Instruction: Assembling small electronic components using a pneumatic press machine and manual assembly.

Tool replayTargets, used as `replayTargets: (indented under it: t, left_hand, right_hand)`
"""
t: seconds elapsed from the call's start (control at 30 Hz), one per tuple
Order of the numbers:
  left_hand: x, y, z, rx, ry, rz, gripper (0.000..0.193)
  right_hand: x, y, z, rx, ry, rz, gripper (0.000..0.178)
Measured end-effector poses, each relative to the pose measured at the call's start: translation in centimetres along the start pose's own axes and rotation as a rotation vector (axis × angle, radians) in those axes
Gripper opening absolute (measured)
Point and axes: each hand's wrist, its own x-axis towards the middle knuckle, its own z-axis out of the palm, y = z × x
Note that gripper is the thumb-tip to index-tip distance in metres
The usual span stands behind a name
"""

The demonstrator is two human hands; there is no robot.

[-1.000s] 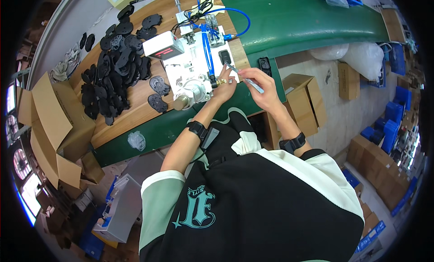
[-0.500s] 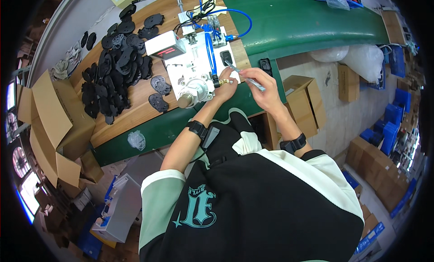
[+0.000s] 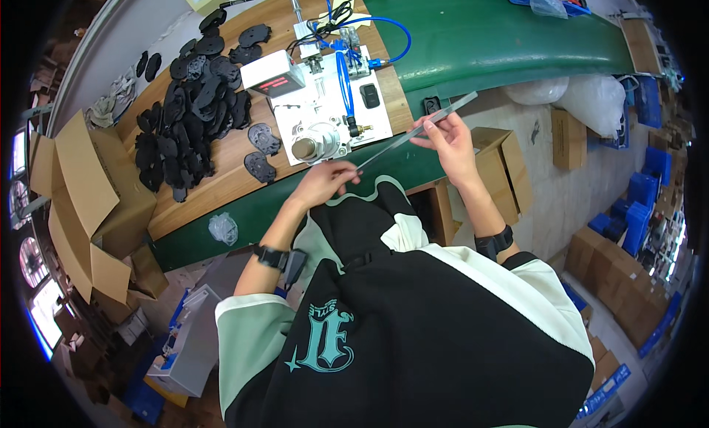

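A long, thin grey strip [image 3: 406, 138] slants up to the right between my hands, in front of the machine. My right hand [image 3: 450, 144] pinches it in its upper half, with the wide end sticking out past the fingers. At the strip's lower end, the fingers of my left hand [image 3: 330, 183] are closed together, just off the bench's front edge. Behind them is a white machine plate [image 3: 304, 107] with a metal cylinder [image 3: 306, 147], blue air hoses [image 3: 344, 81] and a brass fitting [image 3: 362, 129]. A small black oval part [image 3: 370, 96] lies on that plate.
Many black flat pads [image 3: 188, 107] are heaped on the wooden bench top [image 3: 221, 162], two lying apart by the machine. A white box with a red display [image 3: 273, 75] stands there. Open cartons [image 3: 96, 184] flank the bench. Another black part [image 3: 430, 104] rests on the green surface.
Both hands have drawn back from the black part on the plate. The left moved left and nearer; the right moved right, turning the strip so it now spans between the hands.
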Motion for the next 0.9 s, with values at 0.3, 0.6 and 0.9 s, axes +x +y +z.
replayTargets:
  t: [0.3,0.6,0.9]
  left_hand:
    - [-14.8,3.0,-3.0,-0.235,0.207,0.023,0.027]
    - [-22.3,3.9,-0.4,-0.329,0.358,0.266,0.022]
    - [-25.7,8.6,-0.2,0.455,0.785,0.801,0.028]
  right_hand:
    - [-2.9,4.4,2.0,0.404,-0.026,0.458,0.017]
    - [-4.5,6.0,5.6,0.527,-0.195,0.605,0.016]
    - [-7.0,6.7,10.6,0.624,-0.39,0.909,0.02]
